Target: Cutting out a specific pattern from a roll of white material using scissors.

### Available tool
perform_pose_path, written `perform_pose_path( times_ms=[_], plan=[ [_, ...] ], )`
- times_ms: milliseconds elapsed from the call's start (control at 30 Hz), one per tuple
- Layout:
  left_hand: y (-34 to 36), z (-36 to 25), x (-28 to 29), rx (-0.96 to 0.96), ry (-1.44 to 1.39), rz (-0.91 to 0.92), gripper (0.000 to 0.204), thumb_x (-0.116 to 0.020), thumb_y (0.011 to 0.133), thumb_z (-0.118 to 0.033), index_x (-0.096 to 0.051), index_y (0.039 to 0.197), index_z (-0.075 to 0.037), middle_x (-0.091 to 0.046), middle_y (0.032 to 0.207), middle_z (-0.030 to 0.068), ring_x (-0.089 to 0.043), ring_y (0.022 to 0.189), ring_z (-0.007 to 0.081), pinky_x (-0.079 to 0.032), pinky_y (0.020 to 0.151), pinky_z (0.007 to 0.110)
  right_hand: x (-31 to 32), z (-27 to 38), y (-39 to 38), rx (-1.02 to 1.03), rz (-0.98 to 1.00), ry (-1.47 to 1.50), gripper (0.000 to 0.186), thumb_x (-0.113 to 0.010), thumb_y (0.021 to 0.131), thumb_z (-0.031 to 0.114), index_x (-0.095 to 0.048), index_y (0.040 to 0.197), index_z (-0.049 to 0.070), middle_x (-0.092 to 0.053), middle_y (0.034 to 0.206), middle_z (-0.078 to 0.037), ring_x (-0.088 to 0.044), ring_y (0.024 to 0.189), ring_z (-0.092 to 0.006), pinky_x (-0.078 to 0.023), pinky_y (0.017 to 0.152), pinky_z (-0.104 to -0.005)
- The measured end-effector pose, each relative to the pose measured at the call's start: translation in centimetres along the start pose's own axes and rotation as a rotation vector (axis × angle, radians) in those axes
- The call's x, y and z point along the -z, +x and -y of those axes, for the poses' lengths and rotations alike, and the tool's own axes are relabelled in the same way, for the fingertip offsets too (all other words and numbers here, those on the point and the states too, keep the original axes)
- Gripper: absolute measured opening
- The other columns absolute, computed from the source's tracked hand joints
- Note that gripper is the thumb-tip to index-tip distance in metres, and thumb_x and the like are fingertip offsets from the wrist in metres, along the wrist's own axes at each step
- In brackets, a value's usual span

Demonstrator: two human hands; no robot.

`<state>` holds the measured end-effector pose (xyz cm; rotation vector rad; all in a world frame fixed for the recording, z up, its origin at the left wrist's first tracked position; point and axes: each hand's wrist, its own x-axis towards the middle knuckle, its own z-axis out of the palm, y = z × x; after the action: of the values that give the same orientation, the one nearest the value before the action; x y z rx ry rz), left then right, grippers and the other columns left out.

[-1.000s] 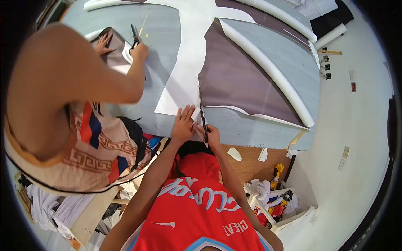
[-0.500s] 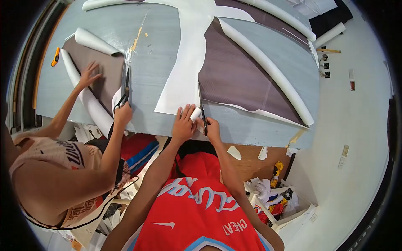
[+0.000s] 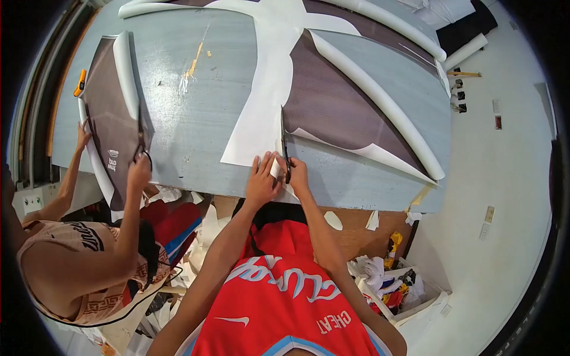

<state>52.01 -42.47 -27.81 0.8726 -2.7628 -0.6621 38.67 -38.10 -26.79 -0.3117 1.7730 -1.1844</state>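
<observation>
My left hand lies on the lower end of a white sheet at the table's front edge, its fingers stretched out and touching the sheet. A small curled white strip sits beside its fingertips. In my right hand is a pair of dark-handled scissors, blades pointing away from me along the white sheet's right edge. Right of the blades spreads a dark purplish-brown sheet with white curled borders. How far the blades are apart is hard to make out.
At left, a co-worker's hand uses scissors on another dark sheet; the other hand steadies its edge. An orange cutter lies near the left end of the blue-grey table. A bin of scraps stands below right.
My scissors have moved slightly away from me along the sheet's edge, and the dark sheet's near white border has lifted more. The co-worker's sheet has turned and shifted; their hands moved left.
</observation>
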Motion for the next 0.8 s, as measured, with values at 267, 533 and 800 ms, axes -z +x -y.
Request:
perform_pose_path(
  times_ms=[267, 533, 800],
  plan=[
    [-0.2, -0.2, -0.3, -0.023, -0.048, -0.082, 0.052, -0.058, 0.080, -0.027, -0.054, 0.121, 0.004, -0.038, 0.140, 0.0255, -0.024, 0.139, 0.0341, -0.015, 0.114, 0.052, -1.7, 0.4, 1.0, 0.024, -0.040, 0.056, 0.049, -0.075, 0.080, 0.042, -0.050, 0.057, 0.006, -0.047, 0.052, 0.002, -0.044, 0.041, -0.0075, -0.033, 0.039, -0.0258],
    [0.0, -0.4, 0.0, -0.010, -0.020, -0.051, 0.058, -0.057, 0.082, -0.030, -0.048, 0.128, 0.004, -0.042, 0.138, 0.0215, -0.025, 0.139, 0.0332, -0.014, 0.114, 0.052, -2.7, 1.1, 2.7, 0.050, -0.049, 0.067, 0.044, -0.073, 0.082, 0.042, -0.051, 0.060, 0.010, -0.048, 0.054, 0.003, -0.044, 0.043, -0.0054, -0.033, 0.041, -0.0218],
    [0.2, -0.8, 0.8, -0.008, -0.037, -0.079, 0.057, -0.057, 0.082, -0.030, -0.049, 0.126, 0.006, -0.039, 0.141, 0.0209, -0.026, 0.138, 0.0332, -0.014, 0.114, 0.051, -3.3, 3.3, 4.6, 0.016, -0.069, 0.180, 0.047, -0.076, 0.077, 0.046, -0.048, 0.059, 0.012, -0.043, 0.051, 0.005, -0.041, 0.041, -0.0056, -0.032, 0.039, -0.0218]
  ],
)
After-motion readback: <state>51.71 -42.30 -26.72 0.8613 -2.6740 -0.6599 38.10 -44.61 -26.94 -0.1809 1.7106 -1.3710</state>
